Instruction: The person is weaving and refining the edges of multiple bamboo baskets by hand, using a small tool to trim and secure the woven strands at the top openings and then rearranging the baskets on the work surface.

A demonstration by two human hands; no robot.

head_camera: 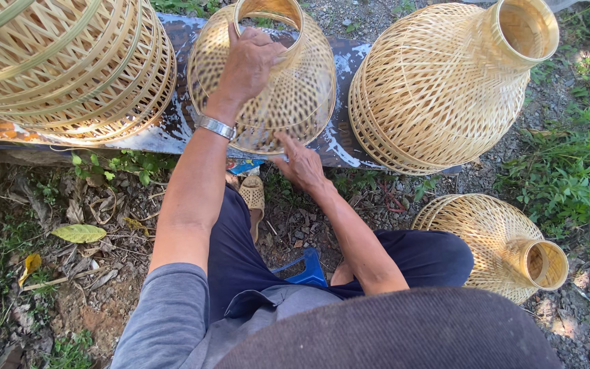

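Leftmost, we see a stack of woven bamboo baskets (69, 65) lying on its side, cut off by the frame's top and left edges. Next, our left hand (248, 65), with a metal wristband (215, 127) on its outstretched arm, drapes over the neck of the middle basket (288, 102), fingers curled on its round rim in a loose grasp. Our right hand (300, 164) lies open, fingers spread, touching that basket's wide lower hoop. This bell-shaped basket rests on a dark weathered plank (172, 130); through its open neck we see nothing inside. Right of it lies a nested basket stack (438, 89), and near our right knee a smaller basket (493, 239) on gravel. A sandal (253, 198) is partly hidden by our legs.
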